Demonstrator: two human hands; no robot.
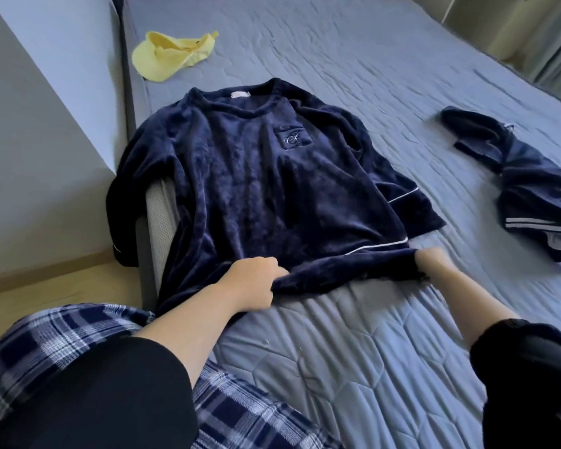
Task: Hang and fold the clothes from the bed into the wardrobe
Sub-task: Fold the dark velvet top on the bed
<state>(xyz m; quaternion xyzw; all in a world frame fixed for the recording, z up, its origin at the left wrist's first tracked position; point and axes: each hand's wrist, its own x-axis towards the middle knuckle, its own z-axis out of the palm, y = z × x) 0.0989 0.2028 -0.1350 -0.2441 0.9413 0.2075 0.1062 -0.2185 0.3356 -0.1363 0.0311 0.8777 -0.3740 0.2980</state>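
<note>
A navy velvet pajama top (250, 176) lies face up on the blue quilted bed (370, 59), collar away from me, chest pocket with a monogram on its right side. Its left sleeve hangs over the bed's left edge. My left hand (251, 281) grips the bottom hem near its left side. My right hand (433, 259) grips the hem at the right corner. The hem is bunched and lifted slightly between both hands. A second navy garment with white stripes (525, 186) lies crumpled on the right of the bed.
A yellow cap (172, 55) lies near the bed's far left edge. A grey wall (30, 140) and a strip of wooden floor (46, 283) run along the left. My plaid trousers (78, 335) fill the lower left.
</note>
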